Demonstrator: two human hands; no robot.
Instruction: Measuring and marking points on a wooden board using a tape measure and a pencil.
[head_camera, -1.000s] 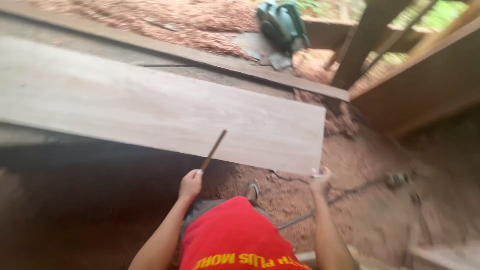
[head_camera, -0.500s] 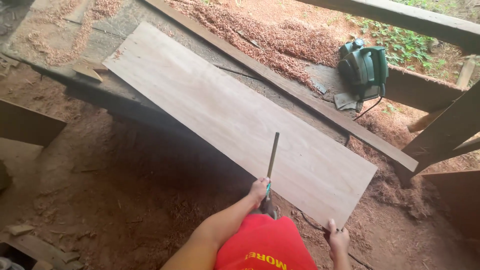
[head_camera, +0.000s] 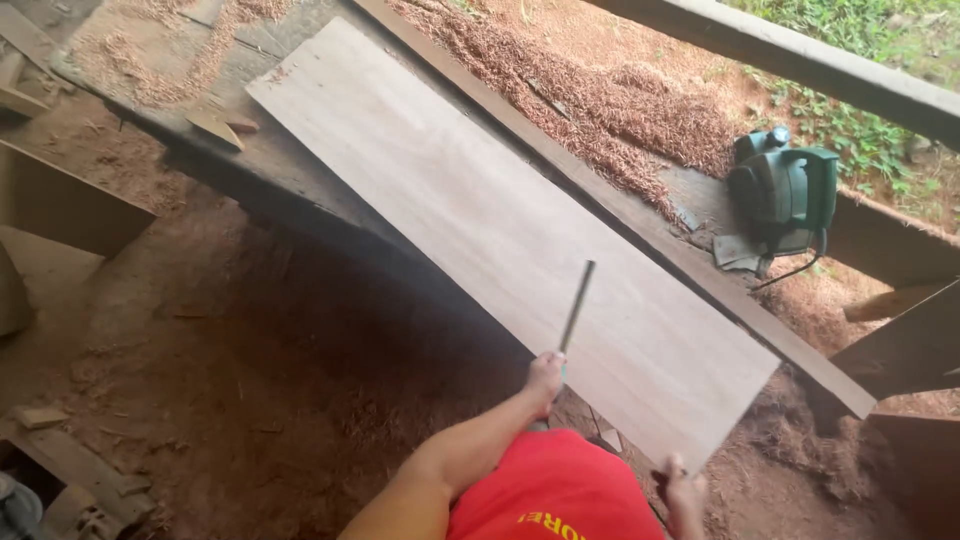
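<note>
— What is being seen nearest the camera?

— A red shirt (head_camera: 550, 495) is being worn by the person. The left hand (head_camera: 546, 377) is being kept closed around a thin flat strip (head_camera: 575, 308) — its lower end is being clamped in the fist, and the rest is being pointed up over the near edge of the board (head_camera: 480, 220).

— And the other hand?

— The right hand (head_camera: 684, 492) is being held at the board's near corner; its fingers are being curled at the edge, though whether anything is being gripped cannot be told.

— Where is the board being kept?

— It is being laid flat and slantwise on a dark workbench (head_camera: 250, 165), with its near end being left to overhang the dirt floor (head_camera: 230, 400).

— What is being shown beyond it?

— A long plank (head_camera: 640, 225) is being run just beside the board's far edge. Past that, sawdust (head_camera: 590, 95) is being heaped, and a green power planer (head_camera: 785, 195) is being rested on the bench, well apart from both hands.
</note>
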